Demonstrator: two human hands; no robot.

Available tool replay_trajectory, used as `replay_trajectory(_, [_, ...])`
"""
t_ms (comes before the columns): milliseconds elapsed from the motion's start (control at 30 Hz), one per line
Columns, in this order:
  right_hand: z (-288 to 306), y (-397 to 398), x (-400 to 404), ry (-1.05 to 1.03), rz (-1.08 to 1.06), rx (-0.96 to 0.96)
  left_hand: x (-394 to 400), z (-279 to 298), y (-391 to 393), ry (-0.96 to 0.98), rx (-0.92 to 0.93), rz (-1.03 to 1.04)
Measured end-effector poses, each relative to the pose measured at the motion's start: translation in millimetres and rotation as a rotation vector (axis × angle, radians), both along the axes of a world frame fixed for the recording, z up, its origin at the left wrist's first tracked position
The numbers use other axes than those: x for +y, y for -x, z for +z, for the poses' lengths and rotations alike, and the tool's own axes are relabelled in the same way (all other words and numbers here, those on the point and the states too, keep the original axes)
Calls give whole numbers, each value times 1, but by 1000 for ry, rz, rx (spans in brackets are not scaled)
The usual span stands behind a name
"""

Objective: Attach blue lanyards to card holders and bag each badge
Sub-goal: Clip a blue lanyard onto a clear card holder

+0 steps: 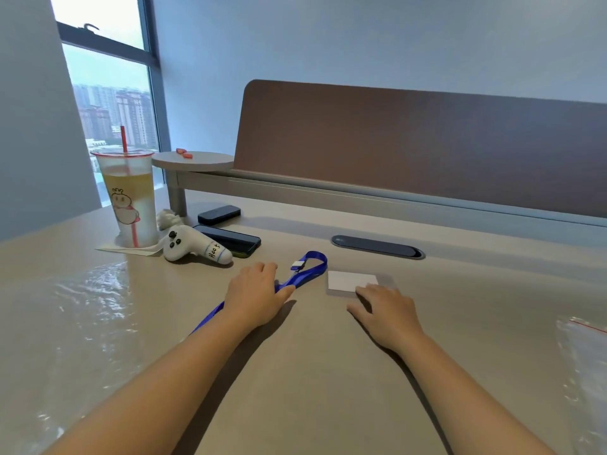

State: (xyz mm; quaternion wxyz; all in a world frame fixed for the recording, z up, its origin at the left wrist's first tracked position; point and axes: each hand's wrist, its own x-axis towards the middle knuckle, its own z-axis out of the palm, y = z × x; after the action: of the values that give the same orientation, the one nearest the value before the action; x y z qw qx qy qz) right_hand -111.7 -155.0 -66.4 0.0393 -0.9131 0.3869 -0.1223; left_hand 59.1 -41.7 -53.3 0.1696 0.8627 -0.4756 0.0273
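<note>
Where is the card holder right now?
In the head view, the card holder lies flat on the desk, right of centre, under the right hand's fingertips, beside the blue lanyard.

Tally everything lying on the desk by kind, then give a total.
Blue lanyard: 1
Card holder: 1
Clear zip bag: 1
Drink cup: 1
White handheld controller: 1
Phone: 1
Black case: 1
Total: 7

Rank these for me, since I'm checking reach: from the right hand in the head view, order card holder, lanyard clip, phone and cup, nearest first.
From the right hand:
1. Card holder, under its fingertips, just ahead.
2. Lanyard clip, to the left, ahead of the left hand.
3. Phone, farther left and back.
4. Cup, far left by the window.
</note>
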Motion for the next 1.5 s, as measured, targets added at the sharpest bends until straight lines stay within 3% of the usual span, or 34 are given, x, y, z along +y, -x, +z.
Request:
replay_trajectory(167, [3, 3, 1, -67, 39, -224, -32, -7, -5, -44, 73, -52])
replay_trajectory(367, [3, 5, -15, -110, -51, -51, -41, -10, 1, 11, 30, -109])
replay_trajectory(500, [6, 9, -12, -250, -9, -106, -35, -4, 9, 54, 66, -205])
replay_trajectory(667, [9, 14, -1, -401, 39, -158, -20, 1, 23, -60, 162, -385])
replay_trajectory(833, [15, 16, 13, -548, 127, -289, -11, 0, 26, -134, 238, -415])
replay_trajectory(933, [17, 15, 15, -598, 147, -432, -7, 5, 25, -140, 170, -398])
replay_trajectory(1133, [14, -7, 20, -609, 87, -707, 13, 8, 11, -190, 191, -245])
replay_trajectory(1267, [9, -27, 8, -381, 60, -490, 35, 11, -10, -192, 87, -84])
replay_trajectory(1500, [10, -73, 3, -52, 266, 41, 62, 11, -38, -232, 107, 108])
